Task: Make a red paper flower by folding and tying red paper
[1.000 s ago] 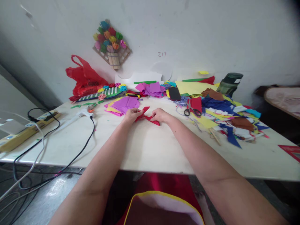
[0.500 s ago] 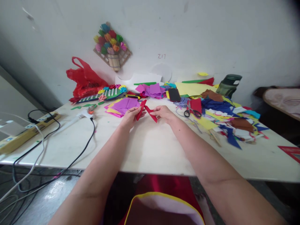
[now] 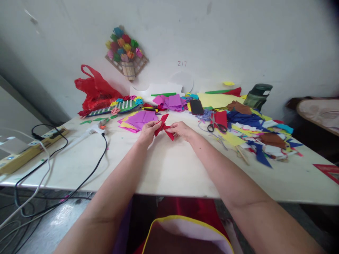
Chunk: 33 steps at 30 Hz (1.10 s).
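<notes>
Both hands pinch a folded red paper piece (image 3: 163, 127) just above the tabletop (image 3: 169, 169), left hand (image 3: 147, 130) and right hand (image 3: 181, 129) each in a narrow grip, near the purple paper sheets (image 3: 141, 118).

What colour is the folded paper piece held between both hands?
Red, seen in the head view: the folded paper piece is pinched between the left hand and right hand.

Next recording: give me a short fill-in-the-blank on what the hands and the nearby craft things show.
1. The left hand and right hand both grip a folded ____ paper piece.
2. The black-handled scissors lie to the ____ of the hands.
3. The purple paper sheets rest on the ____ table.

Missing words: red; right; white
</notes>
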Tool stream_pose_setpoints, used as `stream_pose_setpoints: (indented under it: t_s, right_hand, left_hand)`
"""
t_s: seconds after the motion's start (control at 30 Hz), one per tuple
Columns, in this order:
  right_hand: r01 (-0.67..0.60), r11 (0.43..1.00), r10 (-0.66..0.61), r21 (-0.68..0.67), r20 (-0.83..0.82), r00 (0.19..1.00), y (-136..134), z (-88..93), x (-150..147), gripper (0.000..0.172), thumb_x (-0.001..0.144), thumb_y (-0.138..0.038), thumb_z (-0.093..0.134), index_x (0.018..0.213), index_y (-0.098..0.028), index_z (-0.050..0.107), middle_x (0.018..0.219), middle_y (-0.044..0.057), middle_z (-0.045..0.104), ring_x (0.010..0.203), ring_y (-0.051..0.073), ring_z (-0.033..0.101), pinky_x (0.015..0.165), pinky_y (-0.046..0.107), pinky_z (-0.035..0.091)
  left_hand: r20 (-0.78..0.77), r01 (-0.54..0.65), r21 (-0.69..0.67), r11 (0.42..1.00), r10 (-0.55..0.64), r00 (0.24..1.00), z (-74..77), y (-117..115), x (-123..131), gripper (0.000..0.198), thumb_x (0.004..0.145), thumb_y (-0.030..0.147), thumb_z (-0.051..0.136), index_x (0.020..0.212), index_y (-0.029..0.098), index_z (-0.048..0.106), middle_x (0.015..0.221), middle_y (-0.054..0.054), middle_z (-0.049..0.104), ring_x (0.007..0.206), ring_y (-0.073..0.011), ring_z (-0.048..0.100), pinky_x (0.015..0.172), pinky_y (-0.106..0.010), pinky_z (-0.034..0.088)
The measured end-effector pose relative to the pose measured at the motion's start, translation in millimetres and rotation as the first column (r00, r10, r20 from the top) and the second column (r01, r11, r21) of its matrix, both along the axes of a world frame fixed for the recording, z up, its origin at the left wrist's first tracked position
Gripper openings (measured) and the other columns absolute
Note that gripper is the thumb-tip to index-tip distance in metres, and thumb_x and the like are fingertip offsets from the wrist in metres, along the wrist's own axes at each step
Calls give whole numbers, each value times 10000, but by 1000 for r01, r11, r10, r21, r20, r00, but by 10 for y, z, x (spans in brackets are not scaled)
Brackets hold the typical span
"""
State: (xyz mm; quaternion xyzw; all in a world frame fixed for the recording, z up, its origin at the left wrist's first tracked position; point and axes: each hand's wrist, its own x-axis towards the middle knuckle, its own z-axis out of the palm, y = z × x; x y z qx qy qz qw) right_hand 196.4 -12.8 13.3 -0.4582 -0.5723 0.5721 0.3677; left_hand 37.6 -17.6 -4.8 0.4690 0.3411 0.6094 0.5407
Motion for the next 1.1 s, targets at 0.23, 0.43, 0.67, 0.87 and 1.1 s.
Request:
stream_pose_setpoints:
  t_s: [0.23, 0.43, 0.67, 0.87, 1.1]
  right_hand:
    - [-59, 998, 58, 26, 42, 997, -53, 70, 56, 186, 623, -134, 695, 526, -130, 536, 425, -9, 544, 380, 82, 487, 356, 184, 339]
    - [137, 990, -138, 36, 22, 990, 13, 50, 35, 193, 614, -110, 682, 500, -134, 528, 398, -14, 514, 364, 79, 459, 357, 197, 346]
    - [293, 954, -283, 67, -128, 951, 76, 31, 52, 168, 574, -192, 718, 558, -135, 561, 469, -20, 516, 447, 73, 459, 371, 186, 323]
    - [191, 976, -162, 106, -233, 959, 72, -30, -3, 238, 494, -272, 749, 537, -146, 552, 501, -25, 506, 498, 79, 456, 390, 189, 321]
    - [111, 983, -72, 149, -246, 967, 70, -105, -66, 246, 488, -315, 744, 593, -145, 602, 543, -14, 539, 524, 82, 456, 414, 195, 328]
  left_hand:
    - [25, 35, -17, 999, -35, 999, -13, 2, 1, 227, 589, 277, 740, 663, 103, 615, 666, -47, 653, 641, -136, 609, 705, -284, 468]
    - [82, -6, -73, 997, 12, 997, -40, 35, 3, 180, 607, 217, 723, 693, 89, 630, 692, -59, 658, 667, -139, 625, 744, -282, 475]
    - [178, -13, -196, 981, 48, 983, -15, 32, 7, 62, 701, 141, 628, 724, 84, 622, 682, -56, 642, 589, -106, 597, 693, -270, 501]
    - [267, 78, -227, 971, -15, 964, -61, 60, -39, 77, 759, 161, 568, 772, 105, 619, 594, -14, 583, 524, -81, 547, 620, -238, 513]
    - [301, 169, -278, 946, -81, 950, -53, 22, -30, 112, 803, 128, 493, 749, 120, 591, 588, -20, 589, 523, -87, 561, 588, -224, 521]
